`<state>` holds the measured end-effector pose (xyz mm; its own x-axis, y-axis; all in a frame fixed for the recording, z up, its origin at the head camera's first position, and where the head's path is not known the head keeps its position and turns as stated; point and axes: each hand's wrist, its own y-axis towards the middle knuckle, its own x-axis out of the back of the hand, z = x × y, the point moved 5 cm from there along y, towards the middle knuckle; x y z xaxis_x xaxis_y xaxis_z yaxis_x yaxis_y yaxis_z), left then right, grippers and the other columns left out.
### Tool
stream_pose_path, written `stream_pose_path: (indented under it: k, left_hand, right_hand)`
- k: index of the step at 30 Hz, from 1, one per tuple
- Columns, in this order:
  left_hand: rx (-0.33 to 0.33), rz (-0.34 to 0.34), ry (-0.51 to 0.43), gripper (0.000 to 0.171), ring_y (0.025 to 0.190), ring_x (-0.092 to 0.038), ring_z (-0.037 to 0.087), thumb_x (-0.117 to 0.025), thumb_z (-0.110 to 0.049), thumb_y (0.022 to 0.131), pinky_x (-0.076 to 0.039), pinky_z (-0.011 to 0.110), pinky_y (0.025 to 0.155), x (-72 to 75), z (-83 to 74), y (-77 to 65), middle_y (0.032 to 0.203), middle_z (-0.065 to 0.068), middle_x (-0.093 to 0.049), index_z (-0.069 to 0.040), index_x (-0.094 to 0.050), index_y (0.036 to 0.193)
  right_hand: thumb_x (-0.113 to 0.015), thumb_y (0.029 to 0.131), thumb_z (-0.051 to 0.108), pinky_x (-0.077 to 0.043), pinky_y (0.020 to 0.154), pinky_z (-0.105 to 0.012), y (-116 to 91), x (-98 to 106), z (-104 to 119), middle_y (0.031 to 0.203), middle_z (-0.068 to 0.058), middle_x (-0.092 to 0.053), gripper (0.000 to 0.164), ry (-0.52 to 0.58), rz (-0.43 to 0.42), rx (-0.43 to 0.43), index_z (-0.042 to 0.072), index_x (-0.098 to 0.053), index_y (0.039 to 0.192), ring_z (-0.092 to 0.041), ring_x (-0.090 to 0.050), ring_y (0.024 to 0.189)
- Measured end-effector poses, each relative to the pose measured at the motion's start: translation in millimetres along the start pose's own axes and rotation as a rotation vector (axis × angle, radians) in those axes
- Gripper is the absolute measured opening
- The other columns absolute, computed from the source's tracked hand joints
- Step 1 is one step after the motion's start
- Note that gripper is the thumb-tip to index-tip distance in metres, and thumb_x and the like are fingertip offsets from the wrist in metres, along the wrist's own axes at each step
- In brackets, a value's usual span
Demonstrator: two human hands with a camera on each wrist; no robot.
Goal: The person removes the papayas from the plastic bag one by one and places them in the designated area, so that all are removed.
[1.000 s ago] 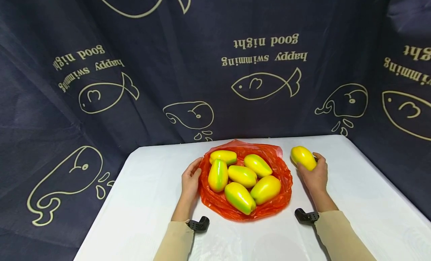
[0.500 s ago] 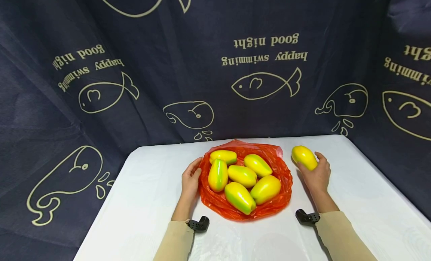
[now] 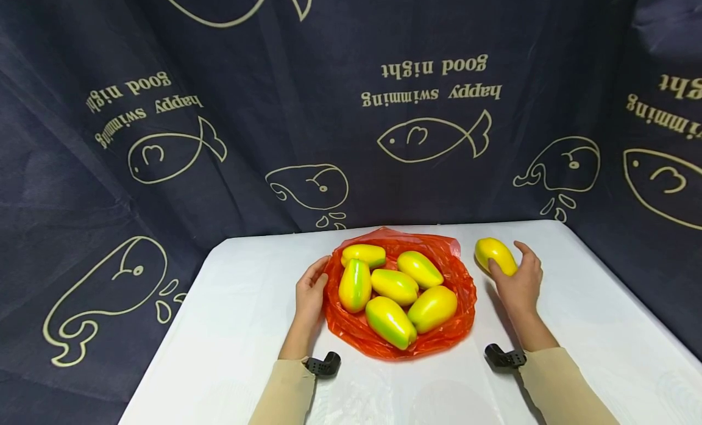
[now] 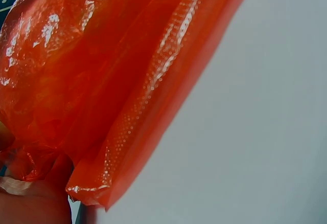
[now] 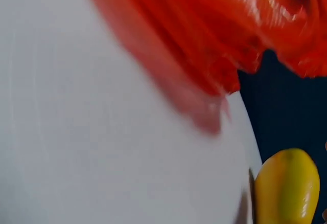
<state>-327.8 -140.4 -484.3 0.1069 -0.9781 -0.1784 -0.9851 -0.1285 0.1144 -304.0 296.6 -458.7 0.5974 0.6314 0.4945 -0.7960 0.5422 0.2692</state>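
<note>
A red plastic bag (image 3: 351, 339) lies spread in the middle, with several yellow-green papayas (image 3: 391, 322) inside its rolled-down rim. My left hand (image 3: 310, 297) holds the bag's left edge; in the left wrist view, red film (image 4: 127, 96) runs between thumb and finger. To the right of the bag, a single papaya (image 3: 495, 255) rests on the table. My right hand (image 3: 520, 286) is just right of it, the thumb close to its near side and the fingers spread away from its right side. Part of that papaya (image 5: 287, 188) shows low in the right wrist view.
Everything sits on a white-covered table (image 3: 230, 327). Behind and along the sides hangs a dark blue curtain (image 3: 340, 108) printed with fish and lettering. Each wrist carries a black camera (image 3: 325, 364) on a strap.
My right hand has shifted slightly right and its fingers have spread off the single papaya, which moved slightly right at first. The left hand and the bag have stayed put.
</note>
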Motion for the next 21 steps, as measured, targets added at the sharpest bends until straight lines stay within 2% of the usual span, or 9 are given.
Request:
stream_pose_path:
  k: [9, 15, 21]
  left_hand:
    - [0.005, 0.009, 0.007, 0.038, 0.125, -0.056, 0.026, -0.047, -0.003, 0.101, -0.052, 0.016, 0.095, 0.6, 0.5, 0.1, 0.139, 0.013, -0.059, -0.011, -0.061, 0.136]
    - [0.004, 0.013, -0.008, 0.038, 0.124, -0.056, 0.026, -0.046, -0.003, 0.102, -0.052, 0.017, 0.097, 0.0, -0.1, 0.9, 0.139, 0.013, -0.059, -0.011, -0.061, 0.136]
    - [0.012, 0.007, -0.002, 0.038, 0.125, -0.055, 0.026, -0.047, -0.005, 0.102, -0.051, 0.018, 0.098, 1.1, 1.3, -1.3, 0.141, 0.013, -0.058, -0.011, -0.060, 0.137]
  right_hand:
    - [-0.062, 0.092, 0.018, -0.029, 0.114, -0.057, -11, 8, 31, 0.147, -0.019, -0.046, 0.054, 0.103, -0.084, 0.121, 0.008, -0.047, 0.143, -0.038, -0.036, 0.139]
    - [-0.059, 0.094, 0.016, -0.035, 0.108, -0.052, -18, 8, 55, 0.144, -0.016, -0.051, 0.049, 0.166, -0.061, 0.155, 0.010, -0.049, 0.141, -0.033, -0.042, 0.133]
    - [-0.058, 0.094, 0.012, -0.041, 0.107, -0.055, -29, 4, 75, 0.137, -0.016, -0.052, 0.046, 0.161, -0.006, 0.247, 0.010, -0.050, 0.139, -0.033, -0.048, 0.127]
